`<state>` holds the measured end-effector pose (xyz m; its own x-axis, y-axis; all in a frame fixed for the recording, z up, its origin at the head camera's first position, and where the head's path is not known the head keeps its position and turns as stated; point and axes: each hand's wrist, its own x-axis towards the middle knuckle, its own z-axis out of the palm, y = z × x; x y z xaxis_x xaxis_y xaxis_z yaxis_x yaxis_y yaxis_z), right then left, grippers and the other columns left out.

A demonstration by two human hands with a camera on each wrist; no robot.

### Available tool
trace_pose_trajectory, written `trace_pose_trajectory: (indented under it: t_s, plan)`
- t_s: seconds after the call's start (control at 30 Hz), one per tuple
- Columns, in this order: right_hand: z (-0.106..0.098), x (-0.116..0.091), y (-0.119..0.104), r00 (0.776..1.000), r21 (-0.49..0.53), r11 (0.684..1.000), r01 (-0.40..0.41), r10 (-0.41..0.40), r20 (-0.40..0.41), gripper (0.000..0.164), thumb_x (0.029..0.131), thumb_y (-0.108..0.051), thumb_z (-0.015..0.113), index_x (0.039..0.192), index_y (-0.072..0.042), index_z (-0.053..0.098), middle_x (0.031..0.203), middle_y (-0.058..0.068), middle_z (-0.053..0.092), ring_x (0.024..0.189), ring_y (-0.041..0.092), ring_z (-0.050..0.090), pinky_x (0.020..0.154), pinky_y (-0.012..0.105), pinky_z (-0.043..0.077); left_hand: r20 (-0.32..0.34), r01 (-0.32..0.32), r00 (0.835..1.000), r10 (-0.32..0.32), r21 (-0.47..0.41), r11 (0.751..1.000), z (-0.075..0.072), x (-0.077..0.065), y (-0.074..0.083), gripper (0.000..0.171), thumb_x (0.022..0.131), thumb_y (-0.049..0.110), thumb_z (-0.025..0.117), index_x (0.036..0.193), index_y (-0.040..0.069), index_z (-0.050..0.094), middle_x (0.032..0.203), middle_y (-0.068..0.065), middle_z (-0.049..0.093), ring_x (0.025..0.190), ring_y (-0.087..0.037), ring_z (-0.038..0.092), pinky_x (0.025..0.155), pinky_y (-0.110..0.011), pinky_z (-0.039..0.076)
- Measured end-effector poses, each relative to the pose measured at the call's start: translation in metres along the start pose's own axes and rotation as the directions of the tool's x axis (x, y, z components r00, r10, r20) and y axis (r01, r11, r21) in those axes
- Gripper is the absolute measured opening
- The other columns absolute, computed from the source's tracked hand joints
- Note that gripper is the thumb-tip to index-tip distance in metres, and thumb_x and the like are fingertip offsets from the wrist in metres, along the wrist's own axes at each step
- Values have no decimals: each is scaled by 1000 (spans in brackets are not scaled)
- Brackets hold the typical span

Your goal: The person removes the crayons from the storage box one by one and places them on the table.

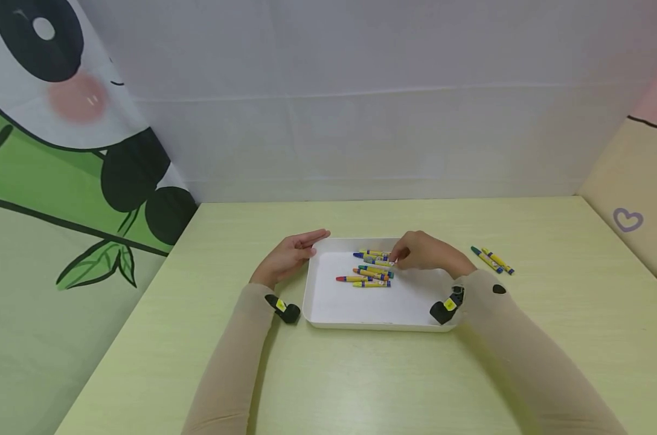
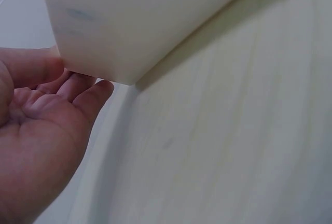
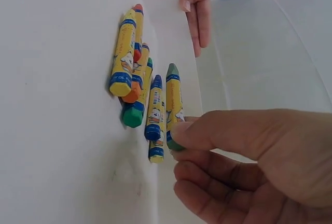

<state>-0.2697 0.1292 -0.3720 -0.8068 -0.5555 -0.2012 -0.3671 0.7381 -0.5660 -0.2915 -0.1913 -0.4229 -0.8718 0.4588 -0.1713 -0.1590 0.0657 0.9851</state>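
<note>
- One green crayon (image 3: 175, 99) is pinched by the right hand (image 1: 423, 251) beside more crayons (image 1: 371, 284) in the white tray (image 1: 361, 308).
- The tray's far left corner is touched by the left hand (image 1: 287, 257), its leading fingers held straight.
- Two crayons (image 1: 487, 260) are seen on the table (image 1: 361, 380), right of the tray.

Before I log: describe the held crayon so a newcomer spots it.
On the table, find the white tray, then the right hand over it. The crayon is in that hand's grip: yellow wrapper, dull grey-green tip. It's the only one pinched; its neighbours lie in the tray.
</note>
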Motion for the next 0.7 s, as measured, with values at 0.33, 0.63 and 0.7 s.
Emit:
trace_pose_trajectory:
  t_s: [0.33, 0.63, 0.7]
  plan:
    - [-10, -20, 7, 996, 22, 997, 72, -71, -45, 17, 88, -8, 64, 102, -5, 74, 98, 5, 72, 82, 13, 59, 72, 26, 51, 5, -3, 1000, 3, -16, 1000, 0, 1, -1, 53, 98, -7, 40, 148, 9, 37, 156, -3, 34, 146, -21, 25, 116, -40, 28]
    - [-26, -41, 16, 995, 34, 998, 47, -44, -93, 18, 88, -8, 65, 103, -6, 74, 98, 5, 72, 85, 13, 62, 74, 27, 52, 3, -9, 1000, 10, -4, 1000, 2, 0, 0, 53, 98, -7, 39, 149, 8, 35, 157, -4, 32, 146, -23, 24, 116, -41, 27]
    - [-29, -47, 19, 994, 35, 999, 33, -30, -101, 18, 88, -9, 65, 104, -6, 74, 98, 5, 72, 85, 13, 62, 75, 28, 53, 1, -5, 1000, 5, -6, 1000, 2, 1, 0, 53, 98, -7, 39, 149, 8, 36, 156, -4, 33, 146, -22, 24, 116, -41, 27]
